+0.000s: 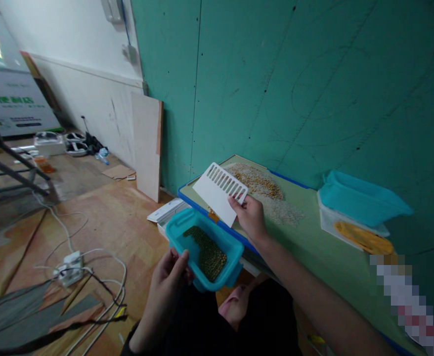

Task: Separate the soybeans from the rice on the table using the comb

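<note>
My left hand (170, 274) grips the near left rim of a light blue plastic container (180, 228), thumb on top and fingers curled beneath. Small dark green beans (211, 257), mixed with some yellowish ones, lie along one side of its floor. In my right hand (252, 217) is a white slotted scraper (217, 195), pinched at its near right edge and held above the table's left end. The table (309, 240) has a green top with blue edging. Beyond the scraper, yellow beans (272, 188) and whitish grains (282, 212) are spread on it.
A second blue container (361, 198) stands at the table's right end, beside a white tray (331, 217) and something orange-yellow (365, 237). The green wall (276, 99) rises right behind the table. Cables and a power strip (69, 268) lie on the floor at left.
</note>
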### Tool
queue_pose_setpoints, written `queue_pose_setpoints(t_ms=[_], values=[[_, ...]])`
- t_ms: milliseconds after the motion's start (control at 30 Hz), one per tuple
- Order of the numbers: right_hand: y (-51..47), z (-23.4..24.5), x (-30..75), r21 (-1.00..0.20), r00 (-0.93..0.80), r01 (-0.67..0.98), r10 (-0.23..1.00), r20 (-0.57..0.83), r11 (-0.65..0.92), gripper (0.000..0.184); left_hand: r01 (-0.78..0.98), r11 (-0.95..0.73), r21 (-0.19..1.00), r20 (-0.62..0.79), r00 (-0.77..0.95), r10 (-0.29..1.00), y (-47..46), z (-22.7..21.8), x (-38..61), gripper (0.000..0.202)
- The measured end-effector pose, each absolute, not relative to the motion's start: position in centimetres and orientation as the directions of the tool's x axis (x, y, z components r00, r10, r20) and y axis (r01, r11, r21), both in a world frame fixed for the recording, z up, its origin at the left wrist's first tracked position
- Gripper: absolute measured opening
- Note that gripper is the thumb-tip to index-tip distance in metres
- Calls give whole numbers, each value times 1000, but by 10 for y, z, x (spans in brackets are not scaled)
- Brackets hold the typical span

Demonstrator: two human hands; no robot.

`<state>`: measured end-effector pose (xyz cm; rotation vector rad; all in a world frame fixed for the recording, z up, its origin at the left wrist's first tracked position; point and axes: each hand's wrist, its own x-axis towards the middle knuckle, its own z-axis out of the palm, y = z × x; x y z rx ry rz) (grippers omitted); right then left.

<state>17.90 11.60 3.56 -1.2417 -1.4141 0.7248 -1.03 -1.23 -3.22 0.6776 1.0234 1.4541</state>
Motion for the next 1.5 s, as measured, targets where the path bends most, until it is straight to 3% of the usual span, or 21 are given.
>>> queue_pose_setpoints(t_ms=[167, 533, 1167, 1500], values=[[118, 38, 176, -914, 118, 302, 941, 318, 271, 42, -448, 26, 894, -97, -135, 986, -11, -30, -16, 31], [99, 49, 167, -840, 6, 387, 910, 414, 379, 30, -445, 48, 894, -123, -140, 982, -11, -35, -12, 29], [122, 52, 193, -866, 106, 381, 915, 388, 323, 32, -439, 45, 897, -126, -156, 980, -10, -29, -15, 34], [130, 44, 182, -892, 67, 344, 940, 336, 294, 33, -449, 39, 893, -116, -145, 983, -10, -33, -16, 32]])
